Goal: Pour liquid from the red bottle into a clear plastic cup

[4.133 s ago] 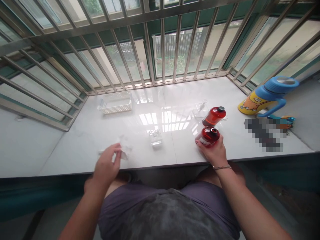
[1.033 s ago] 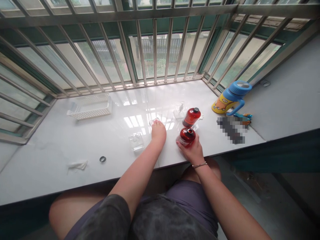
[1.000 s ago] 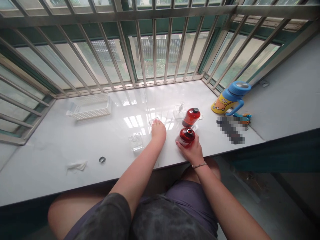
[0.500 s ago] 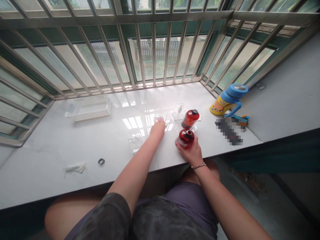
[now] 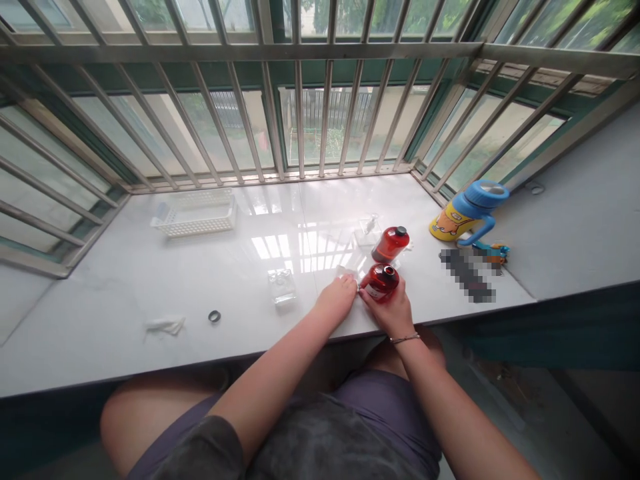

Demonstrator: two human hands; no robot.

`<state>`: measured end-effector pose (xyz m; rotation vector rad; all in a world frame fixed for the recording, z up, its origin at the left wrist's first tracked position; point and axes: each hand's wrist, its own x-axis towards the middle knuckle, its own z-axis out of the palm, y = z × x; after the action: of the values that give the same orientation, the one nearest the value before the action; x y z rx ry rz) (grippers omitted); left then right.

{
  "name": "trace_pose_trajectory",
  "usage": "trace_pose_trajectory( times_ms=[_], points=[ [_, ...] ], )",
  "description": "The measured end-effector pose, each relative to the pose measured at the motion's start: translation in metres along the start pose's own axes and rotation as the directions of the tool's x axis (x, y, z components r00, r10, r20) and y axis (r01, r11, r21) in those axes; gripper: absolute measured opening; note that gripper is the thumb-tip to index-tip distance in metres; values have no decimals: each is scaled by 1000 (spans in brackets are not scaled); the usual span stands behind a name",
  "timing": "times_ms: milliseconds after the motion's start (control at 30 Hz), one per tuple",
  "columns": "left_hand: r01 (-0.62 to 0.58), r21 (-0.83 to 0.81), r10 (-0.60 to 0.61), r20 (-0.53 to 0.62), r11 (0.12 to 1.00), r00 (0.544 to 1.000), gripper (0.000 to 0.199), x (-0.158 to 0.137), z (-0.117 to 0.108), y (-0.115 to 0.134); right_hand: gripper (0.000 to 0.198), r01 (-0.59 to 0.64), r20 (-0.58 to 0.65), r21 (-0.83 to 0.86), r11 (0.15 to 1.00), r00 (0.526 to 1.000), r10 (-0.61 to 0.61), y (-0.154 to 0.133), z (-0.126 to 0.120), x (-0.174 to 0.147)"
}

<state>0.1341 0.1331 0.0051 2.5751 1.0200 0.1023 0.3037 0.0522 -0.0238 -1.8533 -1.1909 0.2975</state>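
Note:
My right hand (image 5: 397, 310) is wrapped round an uncapped red bottle (image 5: 381, 285), which has a pale label and stands near the table's front edge. Close by on the left is my left hand (image 5: 339, 297), its fingers bunched near the bottle's side. A small clear item (image 5: 346, 271) shows just beyond those fingertips; what they pinch is hidden. Behind the open bottle a second red bottle (image 5: 391, 245) with a dark cap leans in view. A clear pump-topped container (image 5: 369, 230) is just left of it.
Left of my arm lies a clear square container (image 5: 282, 287). Farther left are a dark ring (image 5: 215, 316), a crumpled white tissue (image 5: 167, 325) and a white perforated basket (image 5: 197, 217). A blue-and-yellow flask (image 5: 467, 210) stands at the right wall; window bars (image 5: 325, 120) border the back.
My left hand has come back toward me and rightward, close to the open bottle. My right hand keeps its hold on that bottle. The whole view has shifted slightly.

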Motion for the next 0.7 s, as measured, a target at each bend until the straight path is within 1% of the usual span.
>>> trace_pose_trajectory(
  times_ms=[67, 133, 200, 267, 300, 333, 367, 400, 433, 467, 500, 533, 567, 600, 633, 667, 700],
  points=[
    [8, -34, -7, 16, 999, 1000, 41, -19, -4, 3, 103, -8, 7, -5, 1000, 1000, 8, 0, 0, 0],
    [29, -79, -27, 31, 996, 999, 41, -41, -13, 6, 104, -20, 11, -14, 1000, 1000, 21, 0, -1, 0],
    [43, -136, -37, 40, 990, 998, 39, -65, -28, 7, 106, -33, 6, -29, 999, 999, 33, -1, -1, 0],
    [52, -274, -48, 23, 960, 999, 40, -90, -47, 4, 107, -41, -7, -42, 998, 999, 40, -1, -1, -1],
    [71, -442, -84, -9, 894, 996, 42, -102, -57, -1, 107, -44, -14, -45, 998, 999, 44, -2, -1, -1],
    [95, -595, -146, -37, 798, 989, 43, -114, -67, -8, 106, -49, -18, -45, 998, 999, 48, -3, 0, -2],
    [116, -709, -230, -67, 695, 971, 45, -124, -78, -18, 106, -56, -20, -43, 998, 998, 55, -4, 0, -2],
    [122, -793, -318, -95, 597, 943, 48, -134, -89, -31, 106, -65, -20, -40, 997, 998, 65, -5, -1, -3],
    [111, -847, -412, -134, 520, 901, 53, -142, -99, -46, 106, -74, -19, -38, 997, 997, 74, -6, -1, -3],
    [104, -869, -497, -175, 484, 850, 58, -149, -108, -63, 106, -81, -17, -39, 996, 997, 80, -8, -1, -3],
    [111, -863, -581, -231, 493, 781, 61, -155, -117, -80, 106, -85, -14, -41, 996, 996, 85, -9, -1, -3],
    [152, -824, -645, -298, 546, 704, 61, -159, -124, -98, 106, -88, -12, -45, 995, 996, 87, -10, -2, -3],
    [231, -741, -676, -378, 631, 633, 59, -162, -130, -115, 106, -89, -10, -48, 995, 996, 89, -11, -2, -3],
    [332, -628, -674, -443, 704, 591, 55, -162, -134, -131, 105, -90, -8, -50, 995, 996, 89, -12, -3, -3],
    [427, -512, -661, -482, 745, 575, 51, -160, -136, -145, 105, -90, -5, -49, 995, 996, 90, -12, -3, -3],
    [505, -404, -647, -482, 763, 591, 49, -156, -136, -158, 105, -91, -2, -47, 995, 996, 91, -13, -3, -3],
    [558, -312, -636, -450, 769, 626, 48, -150, -133, -168, 105, -92, 0, -43, 995, 996, 92, -13, -3, -3]
  ],
)
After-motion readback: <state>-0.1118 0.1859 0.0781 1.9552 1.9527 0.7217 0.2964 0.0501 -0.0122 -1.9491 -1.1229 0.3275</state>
